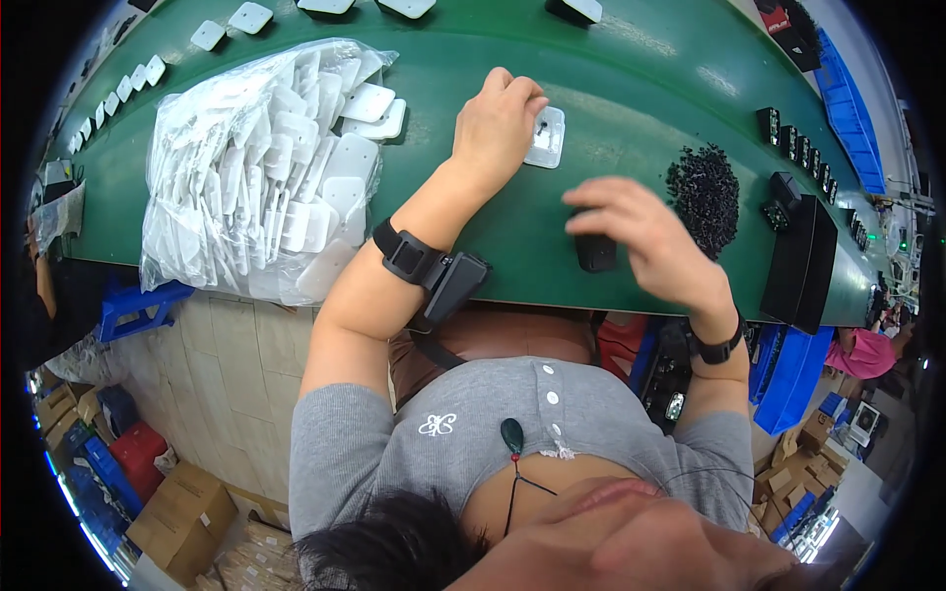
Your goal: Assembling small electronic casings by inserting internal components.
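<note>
My left hand (498, 123) rests on the green conveyor belt (611, 69), its fingertips touching the left edge of a white square plastic cover (548, 136) lying flat. My right hand (655, 241) hovers above the belt's near edge, blurred, with its fingers spread and nothing visible in them. Just under its fingers sits a small black block (595, 253). A heap of tiny black parts (705, 192) lies on the belt to the right of that hand.
A clear plastic bag (246, 167) full of white covers lies on the belt at my left. More white covers (251, 17) ride along the far edge. Small black modules (796, 148) and a black box (798, 261) stand at the right. Cardboard boxes (182, 517) sit on the floor.
</note>
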A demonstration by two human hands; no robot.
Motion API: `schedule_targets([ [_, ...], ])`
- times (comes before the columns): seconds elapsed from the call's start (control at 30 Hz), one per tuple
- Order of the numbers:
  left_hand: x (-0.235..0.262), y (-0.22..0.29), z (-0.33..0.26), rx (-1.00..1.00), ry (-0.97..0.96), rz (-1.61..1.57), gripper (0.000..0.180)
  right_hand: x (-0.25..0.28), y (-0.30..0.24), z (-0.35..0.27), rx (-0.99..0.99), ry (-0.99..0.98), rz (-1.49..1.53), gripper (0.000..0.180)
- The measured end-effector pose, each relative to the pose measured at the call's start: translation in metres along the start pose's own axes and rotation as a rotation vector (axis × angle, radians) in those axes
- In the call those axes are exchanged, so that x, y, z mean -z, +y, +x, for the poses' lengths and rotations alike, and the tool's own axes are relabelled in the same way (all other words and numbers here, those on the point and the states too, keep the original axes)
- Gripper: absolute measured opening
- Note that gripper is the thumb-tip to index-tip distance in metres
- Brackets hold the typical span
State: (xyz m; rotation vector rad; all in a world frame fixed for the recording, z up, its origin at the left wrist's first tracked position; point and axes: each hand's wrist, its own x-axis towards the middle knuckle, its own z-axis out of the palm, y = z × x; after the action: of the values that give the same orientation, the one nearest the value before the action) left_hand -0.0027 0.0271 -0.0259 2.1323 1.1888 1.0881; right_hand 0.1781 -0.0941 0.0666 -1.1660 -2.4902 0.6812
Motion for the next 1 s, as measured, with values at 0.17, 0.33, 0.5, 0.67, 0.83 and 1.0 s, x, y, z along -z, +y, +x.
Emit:
schedule_targets([
  [0.17,0.010,0.028,-0.018,-0.118,-0.112,0.276,0.034,-0.010,0.002,-0.024,-0.120,-0.057,-0.131,0.038],
  [0.33,0.006,0.027,-0.021,-0.194,-0.149,0.344,0.033,-0.006,0.015,-0.031,-0.334,0.176,-0.074,0.047],
  [0.5,0.003,0.016,-0.014,-0.295,-0.108,0.275,0.029,0.001,0.036,-0.028,-0.347,0.339,-0.196,0.044],
  [0.67,0.008,0.010,-0.013,-0.252,-0.103,0.101,0.046,-0.003,0.044,0.012,-0.346,0.474,-0.173,0.044],
  [0.83,0.017,0.011,-0.014,-0.233,-0.145,0.036,0.048,-0.009,0.052,0.036,-0.218,0.407,-0.179,0.043],
  [1.0,0.023,0.011,-0.016,-0.246,-0.187,0.130,0.042,-0.012,0.057,0.040,-0.202,0.329,-0.155,0.043],
])
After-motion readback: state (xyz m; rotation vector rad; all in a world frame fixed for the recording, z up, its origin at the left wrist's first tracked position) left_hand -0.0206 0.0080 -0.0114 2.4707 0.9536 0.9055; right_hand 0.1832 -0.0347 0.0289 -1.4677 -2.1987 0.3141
